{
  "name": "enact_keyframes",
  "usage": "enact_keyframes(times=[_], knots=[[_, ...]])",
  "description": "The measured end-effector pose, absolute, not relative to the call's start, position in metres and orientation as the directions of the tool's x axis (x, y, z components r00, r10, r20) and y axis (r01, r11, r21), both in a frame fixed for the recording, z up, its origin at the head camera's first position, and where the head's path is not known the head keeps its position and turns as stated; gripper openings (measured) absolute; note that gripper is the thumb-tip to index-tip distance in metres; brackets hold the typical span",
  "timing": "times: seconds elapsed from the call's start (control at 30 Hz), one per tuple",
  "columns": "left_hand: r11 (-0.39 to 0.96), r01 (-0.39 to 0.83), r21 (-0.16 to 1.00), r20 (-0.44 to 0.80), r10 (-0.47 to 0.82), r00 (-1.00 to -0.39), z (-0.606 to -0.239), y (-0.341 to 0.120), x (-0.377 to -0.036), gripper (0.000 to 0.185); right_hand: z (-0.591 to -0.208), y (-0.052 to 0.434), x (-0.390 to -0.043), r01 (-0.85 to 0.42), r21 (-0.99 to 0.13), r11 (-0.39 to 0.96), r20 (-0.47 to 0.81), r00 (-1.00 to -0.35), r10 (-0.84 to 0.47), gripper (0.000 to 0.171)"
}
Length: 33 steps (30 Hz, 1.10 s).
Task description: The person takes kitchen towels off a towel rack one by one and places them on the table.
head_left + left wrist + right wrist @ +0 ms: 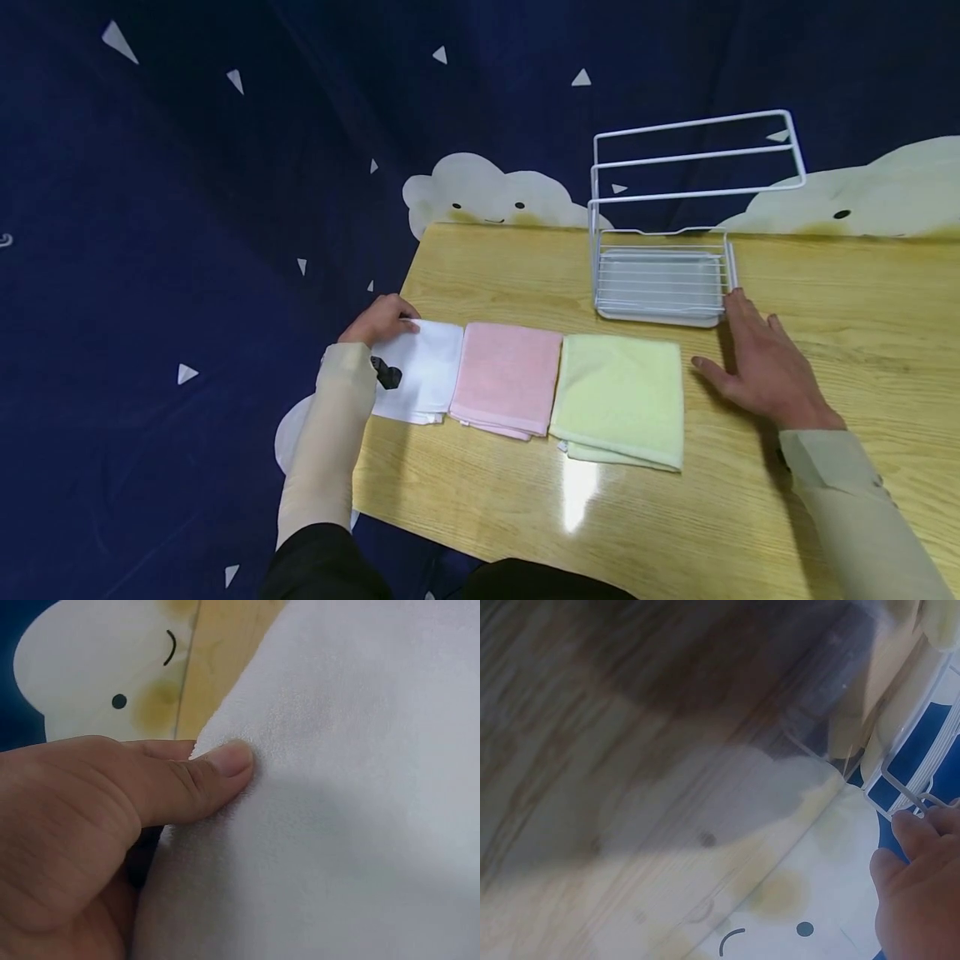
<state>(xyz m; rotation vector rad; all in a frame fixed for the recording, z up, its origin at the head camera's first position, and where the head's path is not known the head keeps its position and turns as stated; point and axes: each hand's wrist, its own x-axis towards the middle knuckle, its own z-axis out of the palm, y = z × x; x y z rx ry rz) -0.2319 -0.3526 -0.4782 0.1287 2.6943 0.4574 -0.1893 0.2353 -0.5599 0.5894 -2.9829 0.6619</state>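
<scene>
At the table's left end, my left hand (385,319) pinches the edge of a folded white towel (431,367). Its thumb (214,772) lies on top of the cloth in the left wrist view, with the fingers mostly hidden beneath. A folded pink towel (506,379) lies right beside the white one, then a folded yellow-green towel (621,400). My right hand (776,375) has its fingers extended, fingertips at the right side of a white wire rack (697,194). The right wrist view shows the fingers (915,836) up against the rack's wires.
Inside the rack's base sits a pale shallow tray (660,319). The wooden table (480,492) ends at the left and front. Behind it hangs a dark blue curtain (300,167) with white triangles and cloud shapes. A small black device (387,373) is at the left wrist, over the white towel.
</scene>
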Motion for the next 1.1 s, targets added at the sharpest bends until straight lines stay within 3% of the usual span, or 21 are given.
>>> enact_keyframes(times=[1.1], knots=[[0.961,-0.048,0.272,-0.338,0.049,-0.94,-0.512,-0.337,-0.234,0.02,-0.56,0.237,-0.188,-0.38,-0.415,0.827,0.141,-0.924,-0.355,0.102]])
